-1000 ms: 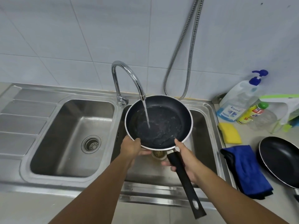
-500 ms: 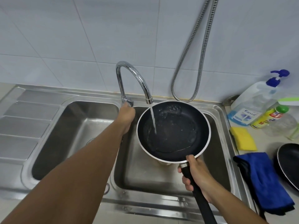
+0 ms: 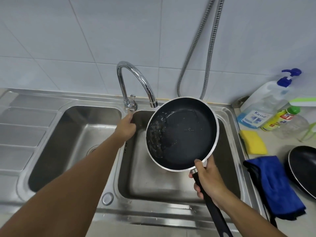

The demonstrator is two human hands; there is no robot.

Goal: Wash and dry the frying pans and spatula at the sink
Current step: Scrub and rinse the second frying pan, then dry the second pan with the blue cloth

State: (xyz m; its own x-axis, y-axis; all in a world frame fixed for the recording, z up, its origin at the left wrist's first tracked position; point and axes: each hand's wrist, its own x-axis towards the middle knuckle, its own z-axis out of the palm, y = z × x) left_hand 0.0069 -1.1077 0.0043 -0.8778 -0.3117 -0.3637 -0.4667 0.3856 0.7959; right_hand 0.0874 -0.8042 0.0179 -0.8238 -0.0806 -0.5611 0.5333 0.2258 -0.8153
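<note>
So, chrome tap [image 3: 121,82] is off now: rinse done?
Right hand [image 3: 210,180] grips the black round frying pan [image 3: 184,134] by its handle; left hand [image 3: 125,129], fingers unclear.

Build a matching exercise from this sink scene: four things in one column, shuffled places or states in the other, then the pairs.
Things
1. frying pan
2. yellow sponge
3. blue cloth
4. tap

Places or states
A. no water runs from it
B. gripped by its handle in the right hand
C. on the counter, in front of the pump bottle
D. lying between the sink rim and the second pan

Pairs: 1-B, 2-C, 3-D, 4-A
</note>
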